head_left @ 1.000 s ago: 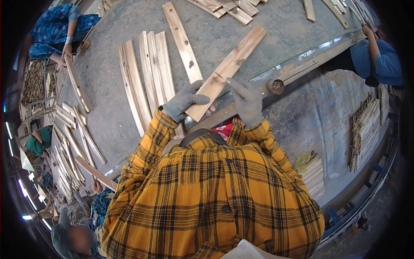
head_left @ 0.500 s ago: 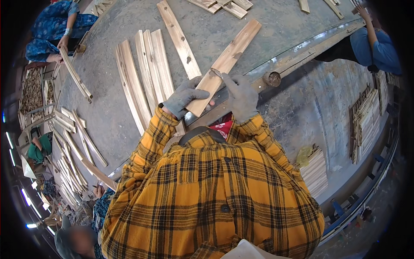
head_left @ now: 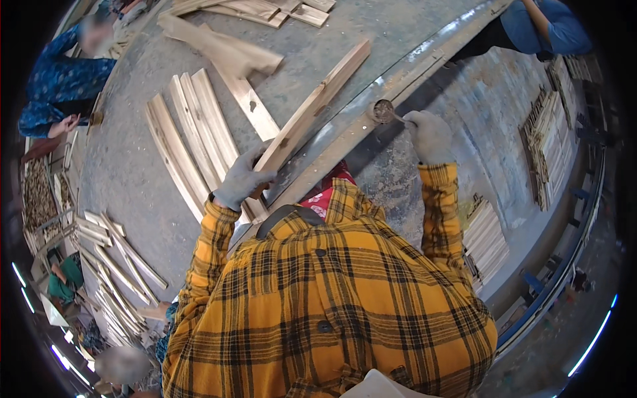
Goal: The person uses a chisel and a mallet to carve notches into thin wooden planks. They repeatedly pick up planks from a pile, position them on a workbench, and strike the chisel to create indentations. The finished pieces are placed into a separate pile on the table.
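Observation:
My left hand point(head_left: 244, 180), in a grey glove, is closed around the near end of a long wooden board point(head_left: 318, 103). The board is tipped onto its edge and slants away to the upper right. My right hand point(head_left: 429, 136), also gloved, pinches a thin putty knife point(head_left: 398, 118). The knife's tip reaches into a small round cup point(head_left: 383, 111) of brownish paste on the table's edge rail. Beyond the held board lies another board point(head_left: 255, 106) with dark knots.
Several boards point(head_left: 192, 132) lie side by side at my left. Blurred boards point(head_left: 225, 50) lie across the table beyond, near more pieces point(head_left: 265, 10). Co-workers stand at the far left point(head_left: 66, 73) and far right point(head_left: 544, 26). Stacked strips point(head_left: 488, 232) sit at right.
My right hand has moved from the board to the cup with the putty knife. My left hand has tipped the board onto its edge. Blurred boards now cross the far table.

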The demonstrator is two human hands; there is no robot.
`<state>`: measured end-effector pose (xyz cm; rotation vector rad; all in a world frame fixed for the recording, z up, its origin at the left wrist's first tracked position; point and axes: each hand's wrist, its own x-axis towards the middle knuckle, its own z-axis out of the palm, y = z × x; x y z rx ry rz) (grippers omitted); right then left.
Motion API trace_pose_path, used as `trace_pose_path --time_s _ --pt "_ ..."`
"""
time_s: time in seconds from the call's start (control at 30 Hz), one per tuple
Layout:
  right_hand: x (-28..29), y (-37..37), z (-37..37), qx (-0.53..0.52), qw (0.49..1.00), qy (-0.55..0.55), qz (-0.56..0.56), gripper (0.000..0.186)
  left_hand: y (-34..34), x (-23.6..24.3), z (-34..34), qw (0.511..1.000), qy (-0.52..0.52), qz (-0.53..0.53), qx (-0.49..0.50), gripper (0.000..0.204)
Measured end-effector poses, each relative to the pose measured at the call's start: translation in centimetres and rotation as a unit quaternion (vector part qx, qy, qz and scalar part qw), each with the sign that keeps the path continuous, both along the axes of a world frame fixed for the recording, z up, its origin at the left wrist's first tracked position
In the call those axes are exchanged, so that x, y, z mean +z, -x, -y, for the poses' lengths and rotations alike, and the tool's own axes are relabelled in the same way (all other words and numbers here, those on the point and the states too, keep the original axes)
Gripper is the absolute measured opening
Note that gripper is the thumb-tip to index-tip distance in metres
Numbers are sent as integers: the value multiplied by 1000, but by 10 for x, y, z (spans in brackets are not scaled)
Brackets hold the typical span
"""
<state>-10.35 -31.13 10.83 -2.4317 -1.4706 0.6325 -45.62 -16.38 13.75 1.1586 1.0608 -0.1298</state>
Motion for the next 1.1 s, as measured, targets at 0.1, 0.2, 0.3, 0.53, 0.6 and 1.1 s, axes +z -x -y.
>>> trace_pose_path --time_s 0.1,0.2,0.3,0.53,0.6,1.1 --pt "-16 -10 -11 46 996 73 17 14 8 -16 2 990 -102 -56 -74 58" --pt "-27 -9 -16 58 993 90 46 14 10 -17 4 979 -153 -86 -108 59" --pt "-27 0 -17 43 993 109 29 15 21 -23 7 977 -159 -87 -114 60" --pt "-29 2 2 -58 987 92 -119 16 17 -17 8 973 -171 -85 -126 60" --pt "-28 1 4 -123 963 115 -212 15 17 -12 6 969 -175 -100 -141 61" --pt "-38 91 -49 -57 953 -259 -148 26 29 20 12 967 -180 -133 -124 64"
